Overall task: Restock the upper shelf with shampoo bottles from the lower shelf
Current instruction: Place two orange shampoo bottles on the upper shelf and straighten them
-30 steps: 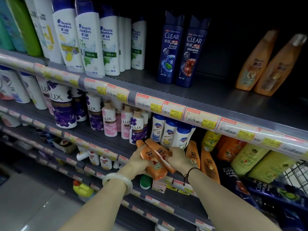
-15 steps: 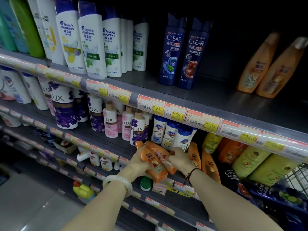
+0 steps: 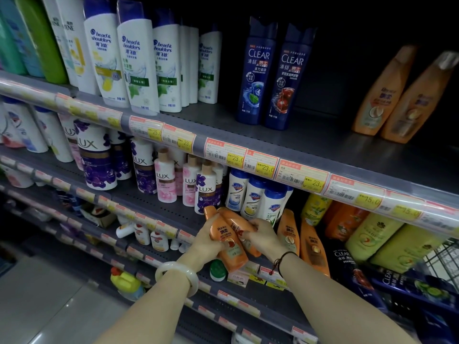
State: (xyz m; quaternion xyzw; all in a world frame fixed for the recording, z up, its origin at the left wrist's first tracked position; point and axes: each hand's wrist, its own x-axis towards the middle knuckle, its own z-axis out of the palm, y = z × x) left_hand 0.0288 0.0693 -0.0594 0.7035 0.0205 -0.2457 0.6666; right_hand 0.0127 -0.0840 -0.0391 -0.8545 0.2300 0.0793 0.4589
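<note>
Curling round 2 orange bottles (image 3: 229, 254), caps tilted up-left, the left hand (image 3: 208, 242) and right hand (image 3: 265, 238) sat low; the upper shelf (image 3: 323, 147) gap lay up-right, nearer the right hand.

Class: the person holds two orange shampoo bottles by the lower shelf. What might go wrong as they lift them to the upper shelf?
1. The left hand and right hand each grip one of the orange shampoo bottles, which overlap; either may slip.
2. The upper shelf's price rail juts out above, so a bottle could strike it.
3. Small Lux bottles stand close behind and might get knocked.
</note>
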